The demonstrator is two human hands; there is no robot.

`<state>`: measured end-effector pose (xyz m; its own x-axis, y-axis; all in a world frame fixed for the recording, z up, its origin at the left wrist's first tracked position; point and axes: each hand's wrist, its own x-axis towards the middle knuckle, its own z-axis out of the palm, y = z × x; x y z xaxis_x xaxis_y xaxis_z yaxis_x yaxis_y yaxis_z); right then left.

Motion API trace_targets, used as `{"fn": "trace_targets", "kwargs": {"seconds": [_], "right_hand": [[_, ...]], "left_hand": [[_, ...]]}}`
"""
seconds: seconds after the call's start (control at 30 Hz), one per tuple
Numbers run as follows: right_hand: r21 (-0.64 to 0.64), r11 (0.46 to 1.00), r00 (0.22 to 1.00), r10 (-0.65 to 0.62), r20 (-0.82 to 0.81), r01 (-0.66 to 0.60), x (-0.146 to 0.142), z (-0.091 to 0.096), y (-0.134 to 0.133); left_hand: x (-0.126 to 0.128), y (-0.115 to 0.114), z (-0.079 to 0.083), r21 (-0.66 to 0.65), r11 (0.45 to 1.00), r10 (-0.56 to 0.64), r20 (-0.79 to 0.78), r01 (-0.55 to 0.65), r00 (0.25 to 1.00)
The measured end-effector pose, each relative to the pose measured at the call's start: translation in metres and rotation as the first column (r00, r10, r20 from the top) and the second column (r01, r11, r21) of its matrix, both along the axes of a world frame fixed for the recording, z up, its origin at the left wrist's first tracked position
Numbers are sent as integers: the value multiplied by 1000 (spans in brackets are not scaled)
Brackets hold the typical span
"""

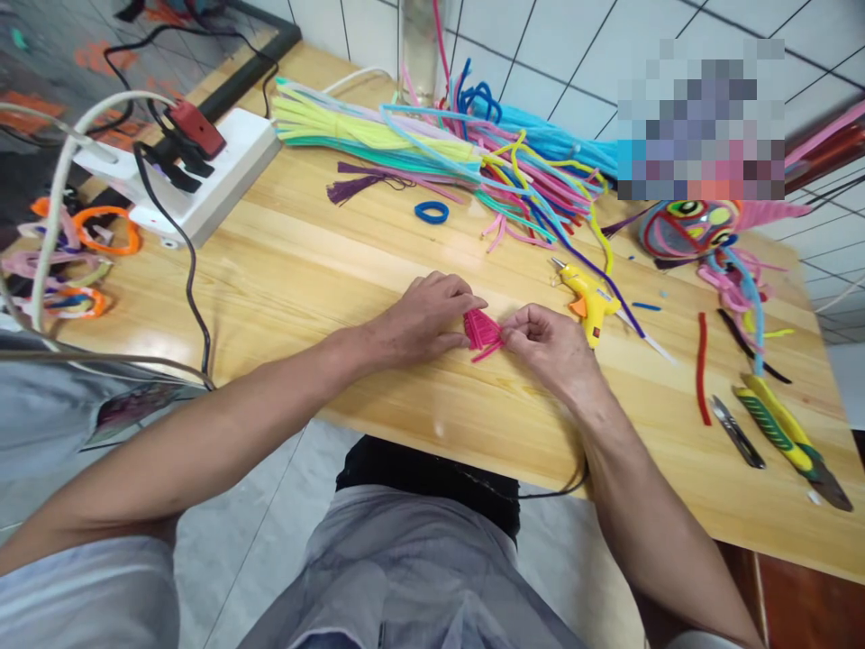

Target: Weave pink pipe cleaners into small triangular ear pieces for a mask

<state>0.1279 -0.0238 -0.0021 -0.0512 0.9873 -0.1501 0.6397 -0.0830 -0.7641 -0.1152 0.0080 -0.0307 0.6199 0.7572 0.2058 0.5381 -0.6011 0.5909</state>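
Observation:
A small fan-shaped piece of bright pink pipe cleaners [481,331], its strands lying side by side, is between my hands just above or on the wooden table. Thumb and fingers of my left hand [436,314] hold its wide left edge. My right hand [544,338] pinches the narrow right end, with the fingertips closed. One loose pink strand sticks out along the lower edge. To the right of my right hand lies a yellow hot glue gun [590,302], its nozzle pointing up and left. A blue pipe-cleaner ring [431,212] lies beyond my left hand.
Bundles of coloured pipe cleaners [378,135] line the back by the tiled wall. A white power strip [209,185] with cords sits at left. On the right are yellow-green cutters [784,433], small snips [738,433], a red strip [703,370] and a decorated figure [689,230].

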Motion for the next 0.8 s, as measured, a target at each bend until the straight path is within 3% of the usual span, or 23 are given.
{"fn": "trace_targets", "kwargs": {"seconds": [0.43,0.67,0.8], "right_hand": [[50,998,999,39,12,-39,-4,0,-2],[58,997,998,52,24,-54,-6,1,-1],[68,995,997,64,36,-67,-6,1,0]], "left_hand": [[6,-2,0,7,999,36,48,-36,998],[8,-3,2,-45,996,-72,112,78,991],[7,-1,0,20,990,-140,69,139,988]]}}
